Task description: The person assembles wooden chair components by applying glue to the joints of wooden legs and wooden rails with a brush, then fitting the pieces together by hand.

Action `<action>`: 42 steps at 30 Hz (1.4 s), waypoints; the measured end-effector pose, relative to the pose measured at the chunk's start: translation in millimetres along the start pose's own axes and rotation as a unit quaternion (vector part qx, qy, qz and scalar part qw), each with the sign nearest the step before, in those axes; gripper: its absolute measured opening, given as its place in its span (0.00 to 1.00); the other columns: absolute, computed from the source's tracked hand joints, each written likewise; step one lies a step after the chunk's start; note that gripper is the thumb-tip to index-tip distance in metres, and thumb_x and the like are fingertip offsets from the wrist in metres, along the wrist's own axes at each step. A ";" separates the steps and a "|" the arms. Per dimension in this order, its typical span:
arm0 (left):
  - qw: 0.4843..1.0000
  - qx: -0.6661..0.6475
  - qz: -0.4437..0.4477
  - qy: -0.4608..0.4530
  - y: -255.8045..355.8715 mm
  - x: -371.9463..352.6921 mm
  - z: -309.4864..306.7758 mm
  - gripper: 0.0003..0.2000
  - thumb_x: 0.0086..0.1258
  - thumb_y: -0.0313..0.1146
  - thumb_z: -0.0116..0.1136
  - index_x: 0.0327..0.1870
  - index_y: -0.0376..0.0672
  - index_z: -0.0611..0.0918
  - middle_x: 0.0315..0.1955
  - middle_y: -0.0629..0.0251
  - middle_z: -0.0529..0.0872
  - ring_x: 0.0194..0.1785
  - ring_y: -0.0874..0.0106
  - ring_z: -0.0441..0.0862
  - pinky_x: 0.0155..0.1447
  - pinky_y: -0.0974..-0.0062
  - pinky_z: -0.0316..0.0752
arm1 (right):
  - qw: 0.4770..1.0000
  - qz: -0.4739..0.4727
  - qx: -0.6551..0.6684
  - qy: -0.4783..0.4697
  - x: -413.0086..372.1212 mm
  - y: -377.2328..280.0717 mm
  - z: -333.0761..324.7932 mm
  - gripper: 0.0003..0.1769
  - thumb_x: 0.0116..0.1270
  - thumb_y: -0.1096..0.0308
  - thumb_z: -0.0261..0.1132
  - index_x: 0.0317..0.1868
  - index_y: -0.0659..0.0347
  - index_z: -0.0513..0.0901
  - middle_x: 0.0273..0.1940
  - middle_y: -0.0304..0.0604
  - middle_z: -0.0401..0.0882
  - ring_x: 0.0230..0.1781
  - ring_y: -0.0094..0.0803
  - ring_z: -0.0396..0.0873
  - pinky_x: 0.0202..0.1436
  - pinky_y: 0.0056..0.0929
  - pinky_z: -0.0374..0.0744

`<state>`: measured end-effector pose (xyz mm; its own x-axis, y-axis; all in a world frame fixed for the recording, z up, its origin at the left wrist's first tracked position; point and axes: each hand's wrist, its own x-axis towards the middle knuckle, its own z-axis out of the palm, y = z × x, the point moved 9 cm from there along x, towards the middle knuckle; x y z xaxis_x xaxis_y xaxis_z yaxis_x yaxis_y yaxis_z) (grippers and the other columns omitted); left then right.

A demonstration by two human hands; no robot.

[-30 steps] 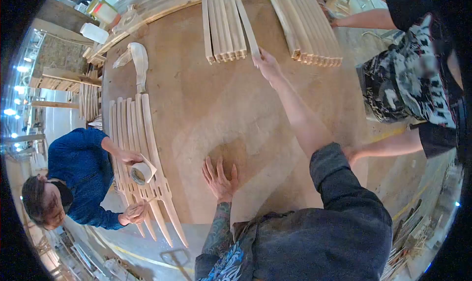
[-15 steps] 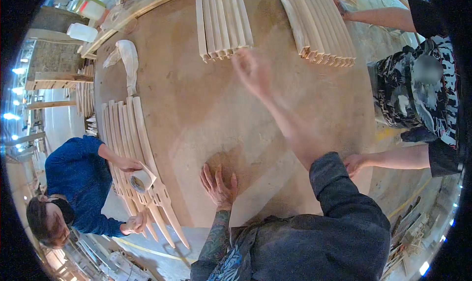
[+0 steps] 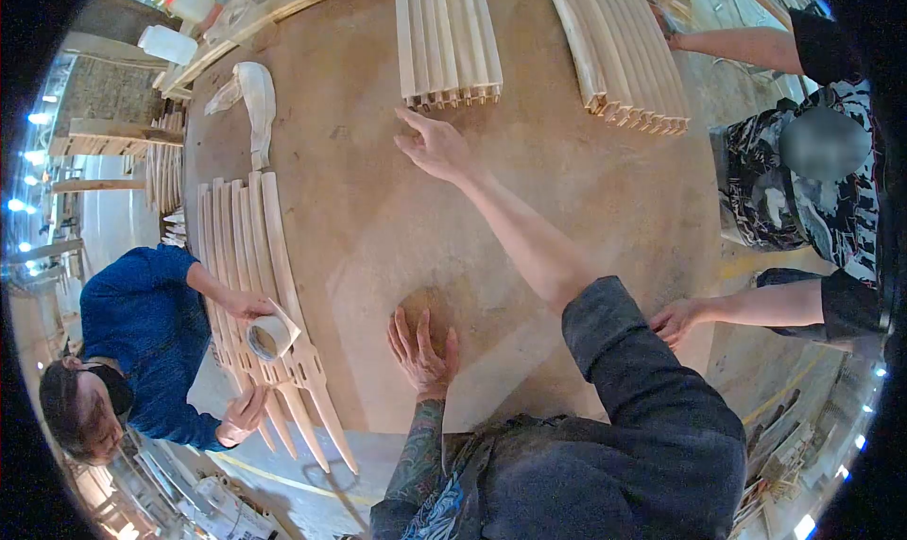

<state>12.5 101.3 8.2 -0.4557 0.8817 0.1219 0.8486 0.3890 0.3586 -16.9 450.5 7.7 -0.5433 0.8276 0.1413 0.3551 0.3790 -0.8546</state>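
Note:
My left hand point(image 3: 422, 353) lies flat on the brown tabletop point(image 3: 378, 209) near its front edge, fingers spread and nothing held. Farther out, my right hand point(image 3: 436, 148) reaches over the table, thumb and index finger apart, with nothing visible in it. Its fingertips are just below the near ends of a bundle of grooved wooden strips point(image 3: 449, 39). To the right lies a second bundle of wooden strips point(image 3: 619, 49), its notched ends toward me.
At the left a co-worker point(image 3: 142, 351) holds a roll of tape point(image 3: 272, 336) over several pointed wooden pieces point(image 3: 248, 247). Another person point(image 3: 803, 171) stands at the right, hands at the table edge. Crumpled white material point(image 3: 257, 105) lies at the upper left.
My right hand has moved left and slightly down, away from the strip ends, and its fingers now show apart. My left hand stays flat. The co-worker's lower hand has shifted left.

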 end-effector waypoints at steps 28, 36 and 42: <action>1.000 0.019 0.005 0.021 1.3 -3.1 -2.7 0.29 0.64 0.47 0.62 0.66 0.49 0.72 0.70 0.45 0.64 0.72 0.43 0.60 0.74 0.44 0.56 | 0.959 0.136 -0.177 0.175 -41.5 56.6 -96.1 0.16 0.64 0.59 0.65 0.48 0.56 0.77 0.49 0.46 0.81 0.54 0.44 0.77 0.57 0.45 0.74; 0.999 0.009 0.011 0.038 4.5 -3.7 -7.5 0.29 0.64 0.47 0.63 0.66 0.49 0.73 0.71 0.46 0.63 0.73 0.44 0.59 0.74 0.43 0.55 | 0.979 0.114 -0.093 0.143 -108.0 41.6 -103.4 0.14 0.64 0.60 0.66 0.48 0.54 0.77 0.46 0.45 0.82 0.50 0.45 0.80 0.55 0.44 0.77; 0.998 0.018 0.018 0.049 4.5 -9.7 -8.9 0.28 0.66 0.49 0.61 0.66 0.48 0.74 0.72 0.47 0.63 0.74 0.44 0.58 0.75 0.45 0.54 | 0.976 0.180 0.085 0.083 -277.7 36.8 -73.2 0.16 0.64 0.62 0.69 0.49 0.59 0.80 0.38 0.40 0.82 0.40 0.27 0.81 0.44 0.30 0.79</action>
<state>18.3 92.1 16.9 -0.4470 0.8657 0.2255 0.8734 0.3677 0.3194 202.7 265.0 -26.4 -0.2704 0.9556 -0.1167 0.3611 -0.0117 -0.9325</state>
